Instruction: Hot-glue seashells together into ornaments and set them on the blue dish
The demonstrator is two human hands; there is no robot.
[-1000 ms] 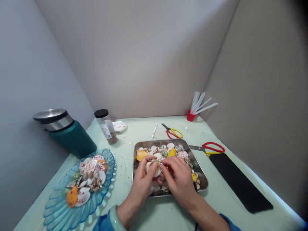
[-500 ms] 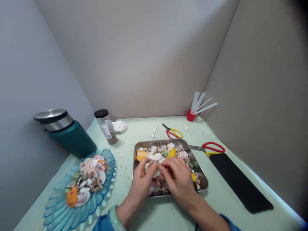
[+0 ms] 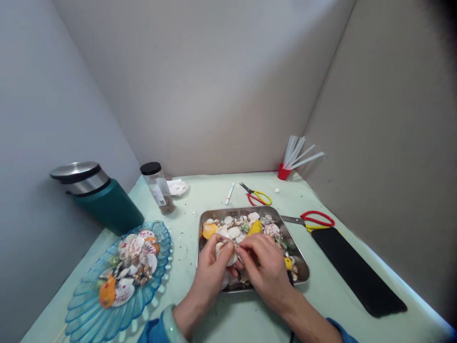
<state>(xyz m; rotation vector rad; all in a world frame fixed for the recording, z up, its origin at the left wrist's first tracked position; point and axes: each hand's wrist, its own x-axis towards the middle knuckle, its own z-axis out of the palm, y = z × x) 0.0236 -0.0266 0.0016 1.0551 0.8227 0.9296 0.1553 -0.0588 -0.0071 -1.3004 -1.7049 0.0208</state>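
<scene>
Over a metal tray [image 3: 300,267] of mixed seashells, both my hands meet at a pale ribbed scallop shell [image 3: 232,259]. My left hand [image 3: 210,267] is closed on the shell, with the thumb across its face. Thumb and fingers of my right hand [image 3: 266,267] pinch together at the shell's upper right edge; anything small between those fingertips cannot be made out. Around the hands in the tray lie a yellow-orange shell [image 3: 209,230], white shells [image 3: 233,232] and a yellow piece [image 3: 254,227].
A blue scalloped glass dish [image 3: 89,314] with shells stands left, near a teal bottle [image 3: 110,205] and a clear jar [image 3: 159,190]. Behind the tray lie a marker [image 3: 230,194] and scissors [image 3: 259,196]. Larger scissors [image 3: 317,219], a black slab [image 3: 357,271] and a red cup [image 3: 283,172] of glue sticks are right.
My hands stay at almost the same place over the tray. The fingers shift only slightly on the scallop shell.
</scene>
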